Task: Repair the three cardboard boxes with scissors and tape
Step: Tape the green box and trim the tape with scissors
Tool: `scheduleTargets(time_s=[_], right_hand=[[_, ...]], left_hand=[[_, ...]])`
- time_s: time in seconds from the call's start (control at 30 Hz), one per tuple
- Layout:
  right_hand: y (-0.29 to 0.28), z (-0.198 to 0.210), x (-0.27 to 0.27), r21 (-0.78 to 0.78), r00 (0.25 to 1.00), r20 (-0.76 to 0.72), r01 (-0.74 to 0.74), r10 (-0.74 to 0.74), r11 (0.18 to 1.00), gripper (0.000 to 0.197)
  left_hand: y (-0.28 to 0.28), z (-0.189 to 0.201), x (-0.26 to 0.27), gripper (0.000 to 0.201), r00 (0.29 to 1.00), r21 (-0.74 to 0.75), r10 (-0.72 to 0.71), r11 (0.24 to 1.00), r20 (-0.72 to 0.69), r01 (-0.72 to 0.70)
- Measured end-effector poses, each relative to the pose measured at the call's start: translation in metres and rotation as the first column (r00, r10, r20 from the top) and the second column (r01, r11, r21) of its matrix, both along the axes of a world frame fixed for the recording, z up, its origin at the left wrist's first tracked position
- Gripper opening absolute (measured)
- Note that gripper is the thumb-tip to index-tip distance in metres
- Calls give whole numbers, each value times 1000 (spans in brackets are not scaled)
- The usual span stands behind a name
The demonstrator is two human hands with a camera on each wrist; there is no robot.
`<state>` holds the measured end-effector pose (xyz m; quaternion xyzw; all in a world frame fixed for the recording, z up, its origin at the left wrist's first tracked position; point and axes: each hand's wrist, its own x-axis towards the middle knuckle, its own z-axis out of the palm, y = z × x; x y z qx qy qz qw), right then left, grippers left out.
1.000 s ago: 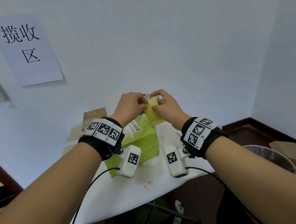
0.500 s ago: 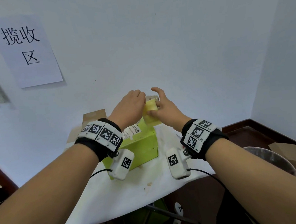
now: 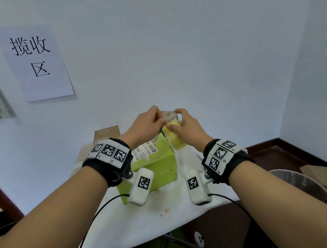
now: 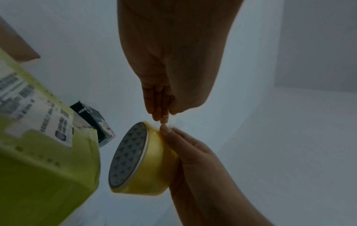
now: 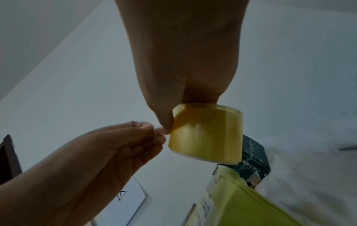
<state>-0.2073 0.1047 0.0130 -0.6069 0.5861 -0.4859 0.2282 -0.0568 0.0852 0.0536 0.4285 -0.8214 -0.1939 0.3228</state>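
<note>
My right hand (image 3: 176,121) grips a roll of yellowish tape (image 3: 174,137) in the air above the far corner of a green cardboard box (image 3: 158,166). My left hand (image 3: 158,118) meets it from the left. In the left wrist view the left hand (image 4: 164,119) pinches a short, faint film of tape at the rim of the roll (image 4: 139,160). The right wrist view shows the right hand (image 5: 193,99) curled round the roll (image 5: 206,134). A small black box (image 5: 253,160) stands behind the green box (image 5: 251,206). A brown cardboard box (image 3: 107,131) stands at the back left.
The boxes stand on a small table with a white cloth (image 3: 146,222) against the wall. A round bin (image 3: 298,182) and flat cardboard (image 3: 321,173) sit on the floor to the right. A paper sign (image 3: 36,61) hangs on the wall. A grey pointed tip (image 5: 347,147) lies on the cloth.
Both hands stay together above the green box. The right hand has turned the roll a little, and the left fingers have shifted to its upper rim.
</note>
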Motion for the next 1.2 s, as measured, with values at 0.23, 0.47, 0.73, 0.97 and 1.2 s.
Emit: scheduleTargets(time_s=[0.23, 0.47, 0.73, 0.97, 1.2], right_hand=[[8, -3, 7, -51, 998, -51, 27, -30, 998, 38], [11, 11, 12, 10, 997, -56, 52, -51, 999, 32], [14, 29, 8, 195, 993, -113, 41, -19, 980, 33], [6, 16, 8, 245, 985, 171, -8, -35, 970, 26], [14, 5, -9, 519, 997, -64, 5, 33, 855, 32]], left_hand=[[-7, 0, -1, 20, 966, 214, 24, 976, -256, 32], [-8, 1, 1, 4, 957, 124, 55, 992, -285, -20], [-13, -6, 6, 9, 947, 133, 60, 991, -316, -18], [-20, -11, 17, 11, 939, 332, 48, 940, -341, 73], [-40, -49, 77, 62, 862, 318, 314, 834, 397, -450]])
